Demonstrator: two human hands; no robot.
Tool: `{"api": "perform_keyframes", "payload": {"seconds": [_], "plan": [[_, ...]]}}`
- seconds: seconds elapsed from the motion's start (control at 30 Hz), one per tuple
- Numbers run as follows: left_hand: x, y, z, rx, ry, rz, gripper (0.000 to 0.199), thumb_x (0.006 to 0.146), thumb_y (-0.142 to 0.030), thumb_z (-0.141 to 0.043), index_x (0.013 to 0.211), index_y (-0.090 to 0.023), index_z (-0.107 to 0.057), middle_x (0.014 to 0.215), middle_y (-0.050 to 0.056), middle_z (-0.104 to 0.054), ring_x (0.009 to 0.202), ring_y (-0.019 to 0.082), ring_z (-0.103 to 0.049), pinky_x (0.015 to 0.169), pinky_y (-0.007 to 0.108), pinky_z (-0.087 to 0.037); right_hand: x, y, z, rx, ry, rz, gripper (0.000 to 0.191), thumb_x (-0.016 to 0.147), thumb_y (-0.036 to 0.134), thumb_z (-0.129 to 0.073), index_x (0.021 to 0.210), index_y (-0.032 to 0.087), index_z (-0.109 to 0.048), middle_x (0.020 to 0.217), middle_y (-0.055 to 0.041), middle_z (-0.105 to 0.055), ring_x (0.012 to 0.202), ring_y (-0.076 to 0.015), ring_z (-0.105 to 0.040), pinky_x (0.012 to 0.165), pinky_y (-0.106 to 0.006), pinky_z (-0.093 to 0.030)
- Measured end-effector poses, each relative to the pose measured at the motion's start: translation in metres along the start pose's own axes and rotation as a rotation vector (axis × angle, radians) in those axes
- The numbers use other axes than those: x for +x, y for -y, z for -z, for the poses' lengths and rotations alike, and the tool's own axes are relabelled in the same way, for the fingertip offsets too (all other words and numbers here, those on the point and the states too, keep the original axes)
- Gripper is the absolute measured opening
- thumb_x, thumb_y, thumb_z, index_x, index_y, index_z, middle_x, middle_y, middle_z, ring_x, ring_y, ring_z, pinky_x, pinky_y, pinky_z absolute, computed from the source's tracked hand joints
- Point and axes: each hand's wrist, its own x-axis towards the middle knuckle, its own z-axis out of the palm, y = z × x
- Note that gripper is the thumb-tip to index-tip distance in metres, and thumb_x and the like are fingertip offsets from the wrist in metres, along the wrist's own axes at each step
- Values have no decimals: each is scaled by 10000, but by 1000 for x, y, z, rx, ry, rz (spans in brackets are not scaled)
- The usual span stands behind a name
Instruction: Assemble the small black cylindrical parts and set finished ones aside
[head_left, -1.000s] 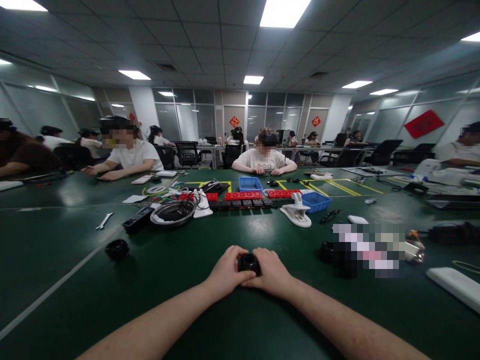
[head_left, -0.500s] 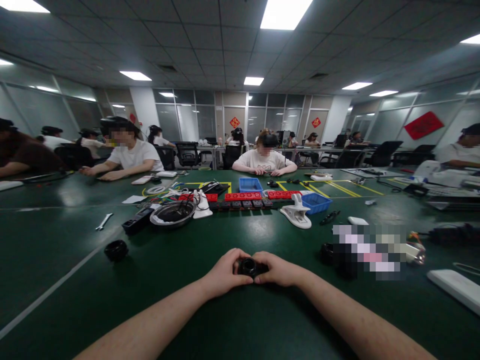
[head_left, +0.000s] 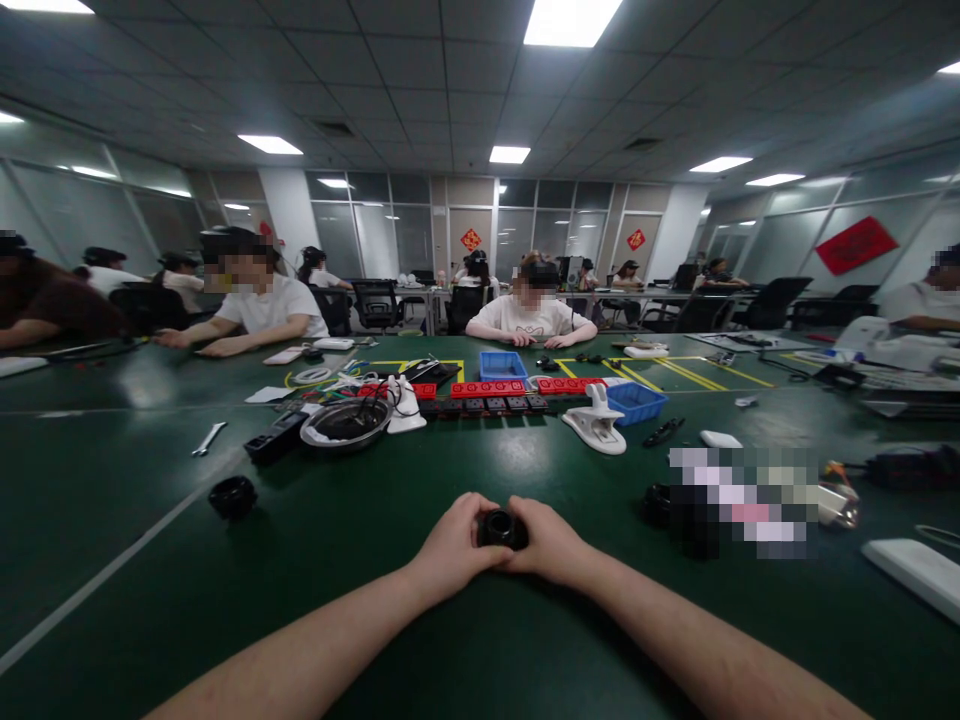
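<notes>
Between my two hands, near the middle of the green table (head_left: 360, 610), is a round black part (head_left: 500, 527) with a hole in its top. Its exact kind I cannot make out. My left hand (head_left: 459, 540) wraps its left side, thumb in front and fingers behind. From the right, my right hand (head_left: 545, 540) closes on the same part. A similar black ring-shaped part (head_left: 232, 497) lies apart on the left. Off to the right are another black round part (head_left: 657, 505) and a blurred-out patch covering some objects.
Farther up stand a wrench (head_left: 209, 438), a round dish (head_left: 345, 425) with cables, red sockets (head_left: 489, 388), a white clip base (head_left: 596, 425) and a blue bin (head_left: 635, 402). A white bar (head_left: 911, 578) lies at right. Across the table sits a person (head_left: 531, 312).
My right hand has shifted its grip round the black part, its fingers now more behind it. The part stays between both hands. The view has moved slightly.
</notes>
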Motion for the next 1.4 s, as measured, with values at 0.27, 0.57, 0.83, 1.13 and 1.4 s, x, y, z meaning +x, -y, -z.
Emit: {"api": "perform_keyframes", "payload": {"seconds": [0.27, 0.57, 0.83, 1.13, 1.4], "plan": [[2, 5, 1, 58, -33, -41, 332, 589, -283, -646, 863, -165, -499, 809, -3, -455, 629, 115, -427, 544, 213, -344, -4, 8, 2, -152, -68, 25, 503, 560, 582, -563, 836, 165, -509, 802, -53, -533, 749, -200, -485, 638, -283, -324], [3, 10, 7, 12, 105, -128, 365, 613, -307, -641, 930, -183, -509, 820, -8, -428, 615, 93, -412, 529, 194, -337, -2, -11, 24, 215, 231, 246, 293, 636, 255, -627, 910, 176, -560, 852, -6, -533, 809, -160, -475, 705, -255, -368], [2, 4, 12, -9, 189, -148, 399, 630, -292, -630, 1000, -218, -500, 826, -15, -400, 601, 80, -398, 518, 182, -330, 1, -14, 19, 259, 204, 199, 242, 589, 238, -663, 787, 150, -555, 738, 22, -507, 701, -128, -466, 604, -213, -349], [-1, -1, 3, 8, 82, -55, 364, 595, -277, -648, 926, -195, -519, 802, -18, -405, 558, 77, -382, 488, 185, -316, -1, -8, 8, 64, 85, 66, 389, 521, 465, -664, 697, 158, -502, 671, 20, -505, 606, -110, -433, 498, -194, -275], [-2, -1, -2, 40, -61, -16, 341, 604, -231, -621, 924, -190, -510, 844, 1, -435, 610, 109, -419, 529, 212, -341, -6, 8, -2, -213, -93, -11, 455, 582, 584, -542, 762, 167, -512, 736, -41, -553, 679, -185, -495, 588, -271, -315]]}}
